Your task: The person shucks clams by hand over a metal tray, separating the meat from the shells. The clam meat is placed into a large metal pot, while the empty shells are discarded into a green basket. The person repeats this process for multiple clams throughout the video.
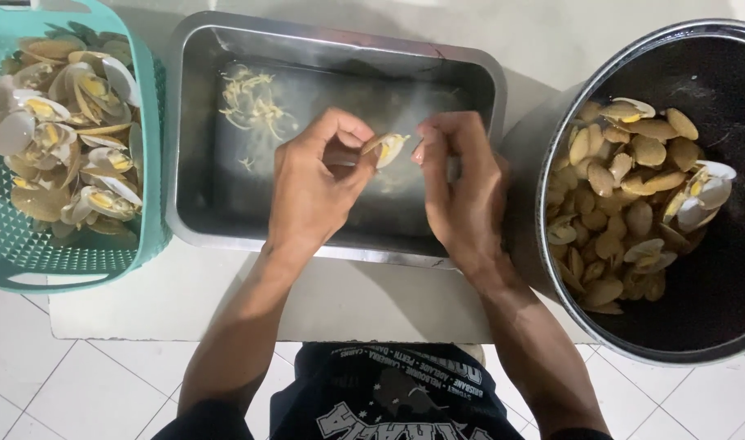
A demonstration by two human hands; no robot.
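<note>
Left hand (311, 183) pinched on open clam (387, 147), held over steel tray (195, 122). Right hand (462, 183) just beside clam, fingertips (424, 151) curled close together at its edge; whether touching, cannot tell. Meat scraps (254, 106) in tray. Teal basket (148, 236) of opened clams left; dark pot (551, 269) of clams right.

Teal basket (148, 163) cut by left edge; black pot (698, 326) by right.
</note>
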